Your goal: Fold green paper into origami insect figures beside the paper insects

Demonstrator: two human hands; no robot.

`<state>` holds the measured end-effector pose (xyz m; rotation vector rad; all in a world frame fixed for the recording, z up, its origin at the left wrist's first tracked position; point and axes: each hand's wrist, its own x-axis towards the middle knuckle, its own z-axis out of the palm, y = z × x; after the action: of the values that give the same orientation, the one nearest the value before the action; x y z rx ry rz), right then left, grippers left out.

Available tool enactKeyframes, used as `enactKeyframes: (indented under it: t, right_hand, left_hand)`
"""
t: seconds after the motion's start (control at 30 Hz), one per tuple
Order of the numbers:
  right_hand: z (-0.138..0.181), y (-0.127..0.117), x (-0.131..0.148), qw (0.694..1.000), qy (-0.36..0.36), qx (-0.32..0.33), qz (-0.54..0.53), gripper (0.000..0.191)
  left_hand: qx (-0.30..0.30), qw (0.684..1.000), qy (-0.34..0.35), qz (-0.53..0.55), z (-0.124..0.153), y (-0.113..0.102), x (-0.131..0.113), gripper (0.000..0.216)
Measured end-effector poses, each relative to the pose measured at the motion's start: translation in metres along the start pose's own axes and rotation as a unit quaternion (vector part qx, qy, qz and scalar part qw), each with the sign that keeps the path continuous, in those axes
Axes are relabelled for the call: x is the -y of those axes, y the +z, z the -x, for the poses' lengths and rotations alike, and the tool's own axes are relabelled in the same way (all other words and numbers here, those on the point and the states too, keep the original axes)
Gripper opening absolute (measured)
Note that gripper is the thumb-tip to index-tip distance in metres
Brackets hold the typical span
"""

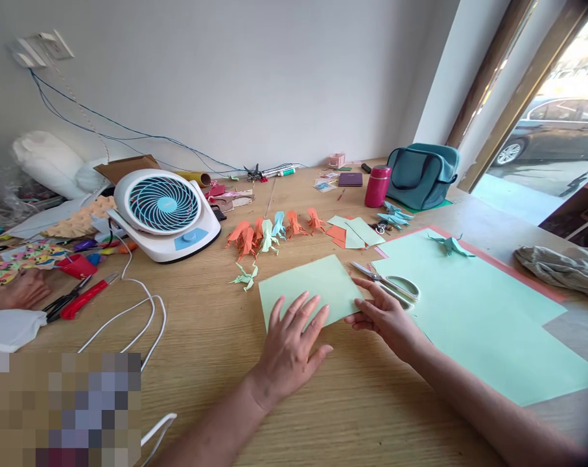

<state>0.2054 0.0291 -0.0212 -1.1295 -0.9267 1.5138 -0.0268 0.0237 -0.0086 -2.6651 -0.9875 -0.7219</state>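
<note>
A square sheet of pale green paper (313, 282) lies flat on the wooden table (216, 337) in front of me. My left hand (291, 344) rests open on its near edge, fingers spread over the paper. My right hand (384, 314) touches the sheet's right corner, fingers stretched and close together, holding nothing that I can see. Scissors (388, 282) with pale handles lie just beyond my right hand. Folded orange, blue and green paper figures (271, 235) stand in a row behind the sheet.
A large green sheet (469, 305) covers the right side. A white desk fan (163, 211) with its cable stands at left, red pliers (82, 299) and another person's hand (19, 290) beyond. A red flask (377, 185) and teal bag (423, 174) sit at the back.
</note>
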Motion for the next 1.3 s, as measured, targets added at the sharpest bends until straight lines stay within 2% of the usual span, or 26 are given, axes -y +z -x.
enactKeyframes:
  t: [0.07, 0.17, 0.3, 0.43, 0.53, 0.6, 0.7, 0.8, 0.87, 1.0, 1.13, 1.3]
  right_hand:
    - [0.004, 0.004, -0.002, 0.999, 0.008, 0.040, 0.016, 0.069]
    - [0.008, 0.006, -0.002, 0.991, 0.006, 0.111, 0.068, 0.059]
    - [0.013, 0.001, 0.004, 0.956, -0.035, 0.214, 0.199, 0.059]
    - [0.011, -0.006, 0.006, 0.930, -0.067, 0.175, 0.315, 0.051]
    - [0.006, -0.008, 0.004, 0.924, -0.101, 0.130, 0.347, 0.043]
    - [0.002, -0.009, 0.003, 0.906, -0.139, 0.092, 0.390, 0.033]
    - [-0.001, -0.012, 0.004, 0.894, -0.146, 0.064, 0.419, 0.016]
    - [-0.002, -0.014, 0.005, 0.905, -0.111, 0.064, 0.407, 0.020]
    - [-0.003, -0.015, 0.005, 0.908, -0.104, 0.059, 0.402, 0.023]
    - [-0.002, -0.015, 0.005, 0.905, -0.119, 0.042, 0.406, 0.027]
    - [0.005, -0.009, 0.009, 0.881, -0.166, 0.028, 0.442, 0.023]
    - [0.010, -0.004, 0.014, 0.867, -0.207, 0.127, 0.435, 0.014]
  left_hand:
    - [0.026, 1.000, 0.001, -0.008, 0.000, 0.010, -0.004, 0.049]
    - [0.035, 0.999, -0.003, 0.001, 0.002, 0.021, -0.004, 0.043]
    - [0.036, 0.997, -0.025, 0.070, 0.005, 0.024, 0.001, 0.039]
    - [0.019, 0.975, -0.081, 0.204, 0.008, 0.020, 0.004, 0.032]
    - [0.022, 0.945, -0.065, 0.320, 0.008, 0.014, 0.004, 0.032]
    - [0.026, 0.920, -0.066, 0.385, 0.007, 0.011, 0.005, 0.030]
    - [0.025, 0.896, -0.150, 0.418, 0.005, 0.009, 0.007, 0.030]
    - [0.035, 0.877, -0.245, 0.411, 0.004, 0.011, 0.011, 0.038]
    - [0.040, 0.868, -0.273, 0.412, 0.004, 0.013, 0.013, 0.041]
    - [0.045, 0.864, -0.280, 0.415, 0.002, 0.012, 0.012, 0.038]
    - [0.050, 0.882, -0.251, 0.396, -0.006, 0.002, 0.006, 0.028]
    - [0.051, 0.904, -0.215, 0.366, -0.022, -0.011, 0.000, 0.015]
